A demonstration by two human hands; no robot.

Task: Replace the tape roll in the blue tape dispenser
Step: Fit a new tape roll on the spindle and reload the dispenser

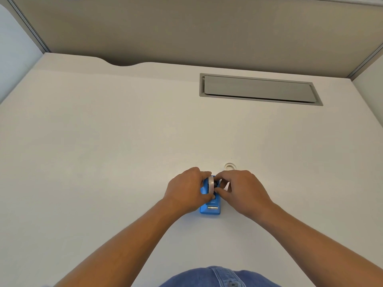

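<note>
The blue tape dispenser (209, 209) lies on the white desk (124, 141), its cutter end toward me. A clear tape roll (211, 184) stands on edge over its hub cavity. My left hand (187, 190) wraps the dispenser's left side, with its thumb and fingers on the roll. My right hand (241, 192) pinches the roll's right side, where a dark hub piece (216, 184) shows. Another pale tape ring (230, 166) lies flat on the desk just beyond my right hand.
A grey cable hatch (259, 89) is set into the desk at the back right. Grey partition walls (186, 27) enclose the desk at the back and sides. My blue denim shirt (219, 276) shows at the bottom edge.
</note>
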